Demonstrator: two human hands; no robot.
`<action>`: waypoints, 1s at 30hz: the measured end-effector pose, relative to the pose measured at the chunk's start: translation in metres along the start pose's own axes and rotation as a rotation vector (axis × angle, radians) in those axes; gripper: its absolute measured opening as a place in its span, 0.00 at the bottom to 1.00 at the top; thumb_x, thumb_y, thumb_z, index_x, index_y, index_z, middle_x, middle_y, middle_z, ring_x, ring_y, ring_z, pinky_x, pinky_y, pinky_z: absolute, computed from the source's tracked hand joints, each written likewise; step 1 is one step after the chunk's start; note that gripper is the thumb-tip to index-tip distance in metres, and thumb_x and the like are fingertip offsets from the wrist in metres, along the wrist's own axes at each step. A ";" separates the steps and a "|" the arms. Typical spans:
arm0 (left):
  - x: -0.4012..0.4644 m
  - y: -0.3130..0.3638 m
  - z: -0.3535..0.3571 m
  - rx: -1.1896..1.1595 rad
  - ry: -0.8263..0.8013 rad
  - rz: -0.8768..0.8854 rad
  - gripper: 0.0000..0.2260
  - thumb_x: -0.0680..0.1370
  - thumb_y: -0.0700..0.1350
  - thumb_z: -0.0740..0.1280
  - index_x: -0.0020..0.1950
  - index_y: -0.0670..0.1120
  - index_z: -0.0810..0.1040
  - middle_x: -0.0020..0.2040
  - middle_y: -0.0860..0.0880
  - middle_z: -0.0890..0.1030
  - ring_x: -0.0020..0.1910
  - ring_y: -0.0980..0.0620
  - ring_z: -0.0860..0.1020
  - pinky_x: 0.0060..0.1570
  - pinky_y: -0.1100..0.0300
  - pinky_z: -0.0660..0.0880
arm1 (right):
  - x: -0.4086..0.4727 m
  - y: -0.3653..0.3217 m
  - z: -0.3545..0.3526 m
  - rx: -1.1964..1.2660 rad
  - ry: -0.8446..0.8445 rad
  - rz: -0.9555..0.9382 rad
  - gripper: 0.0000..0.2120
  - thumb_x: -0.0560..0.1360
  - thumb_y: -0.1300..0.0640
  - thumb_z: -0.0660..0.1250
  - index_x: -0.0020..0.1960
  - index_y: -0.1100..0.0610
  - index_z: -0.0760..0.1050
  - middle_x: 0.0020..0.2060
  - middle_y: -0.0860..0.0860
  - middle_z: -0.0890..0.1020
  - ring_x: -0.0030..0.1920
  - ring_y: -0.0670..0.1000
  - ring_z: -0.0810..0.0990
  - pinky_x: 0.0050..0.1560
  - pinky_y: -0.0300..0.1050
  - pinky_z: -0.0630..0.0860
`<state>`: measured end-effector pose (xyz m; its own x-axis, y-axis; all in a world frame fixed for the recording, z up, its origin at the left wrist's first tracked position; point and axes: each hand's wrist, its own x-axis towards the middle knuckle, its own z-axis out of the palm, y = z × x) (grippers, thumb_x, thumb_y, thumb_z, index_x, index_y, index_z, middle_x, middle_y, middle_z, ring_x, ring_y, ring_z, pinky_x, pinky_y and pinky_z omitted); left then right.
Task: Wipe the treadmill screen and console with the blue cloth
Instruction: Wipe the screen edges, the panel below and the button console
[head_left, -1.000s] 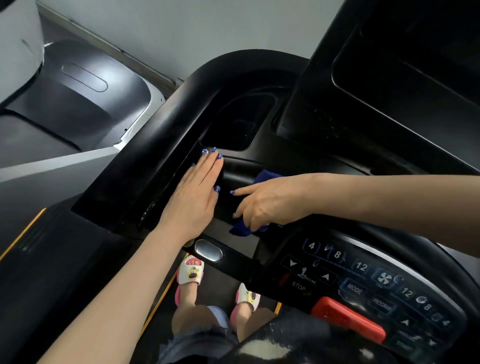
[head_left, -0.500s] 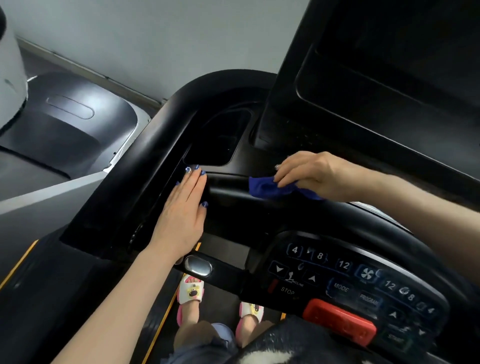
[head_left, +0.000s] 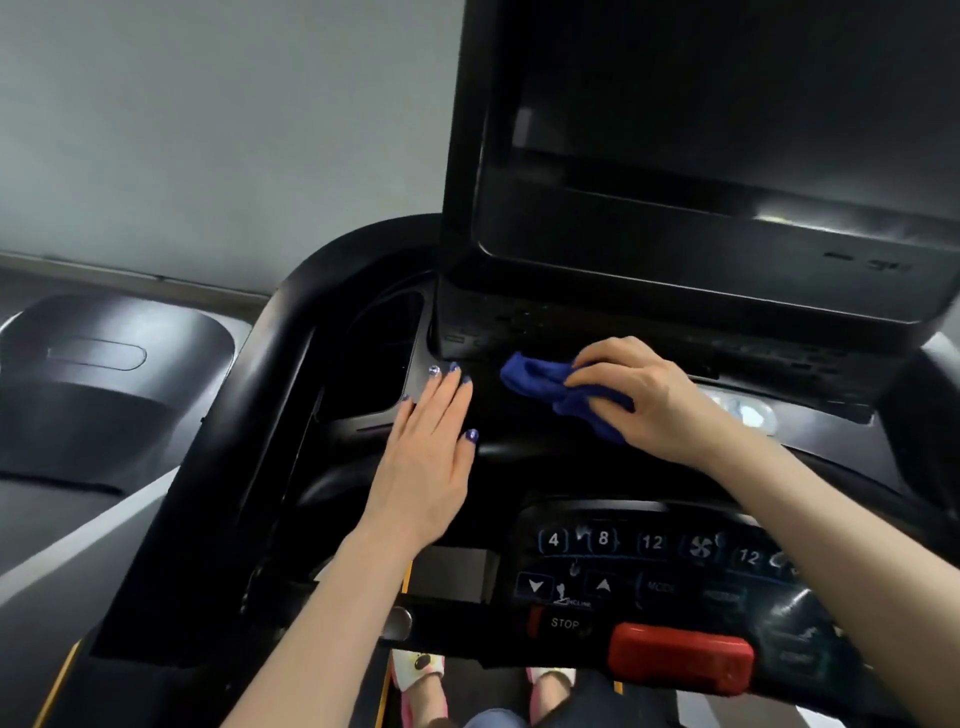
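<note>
The right hand (head_left: 657, 402) bunches the blue cloth (head_left: 558, 392) in curled fingers and presses it on the console (head_left: 519, 452) ledge just below the screen (head_left: 727, 124), probably to scrub there, while the left hand (head_left: 426, 457) lies flat, fingers straight, likely bracing.

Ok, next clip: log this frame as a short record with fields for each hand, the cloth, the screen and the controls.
left hand: flat, fingers straight, resting on the black console beside the tray recess
right hand: grip on the blue cloth, pressing it to the console just below the screen
screen: dark, upright, not touched by the cloth now
button panel: near edge, untouched
red stop bar: below the buttons, untouched
</note>
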<state>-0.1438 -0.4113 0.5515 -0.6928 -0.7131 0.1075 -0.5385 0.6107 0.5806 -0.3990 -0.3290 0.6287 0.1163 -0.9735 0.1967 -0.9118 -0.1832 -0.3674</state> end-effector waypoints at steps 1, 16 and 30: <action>0.000 -0.002 0.002 0.022 -0.006 -0.003 0.27 0.82 0.55 0.45 0.81 0.48 0.54 0.81 0.55 0.51 0.80 0.60 0.44 0.79 0.57 0.43 | 0.001 0.001 -0.003 -0.012 0.039 0.049 0.10 0.75 0.60 0.67 0.55 0.59 0.82 0.52 0.54 0.79 0.50 0.54 0.77 0.51 0.43 0.74; -0.002 -0.010 0.003 0.032 -0.019 0.025 0.26 0.83 0.52 0.46 0.81 0.47 0.56 0.81 0.52 0.54 0.80 0.58 0.46 0.78 0.61 0.41 | 0.043 -0.033 -0.067 -0.288 -0.398 0.299 0.14 0.71 0.60 0.65 0.54 0.48 0.80 0.48 0.45 0.78 0.58 0.50 0.74 0.56 0.43 0.70; -0.001 -0.012 0.006 0.106 0.010 0.065 0.25 0.84 0.49 0.48 0.81 0.45 0.56 0.81 0.49 0.56 0.80 0.53 0.52 0.78 0.59 0.44 | 0.001 -0.025 0.016 -0.013 -0.129 0.410 0.27 0.79 0.44 0.49 0.74 0.52 0.67 0.74 0.50 0.68 0.73 0.49 0.66 0.76 0.61 0.52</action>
<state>-0.1398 -0.4160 0.5395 -0.7231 -0.6741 0.1506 -0.5409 0.6883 0.4834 -0.3695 -0.3273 0.6235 -0.2091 -0.9747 -0.0787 -0.8976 0.2233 -0.3801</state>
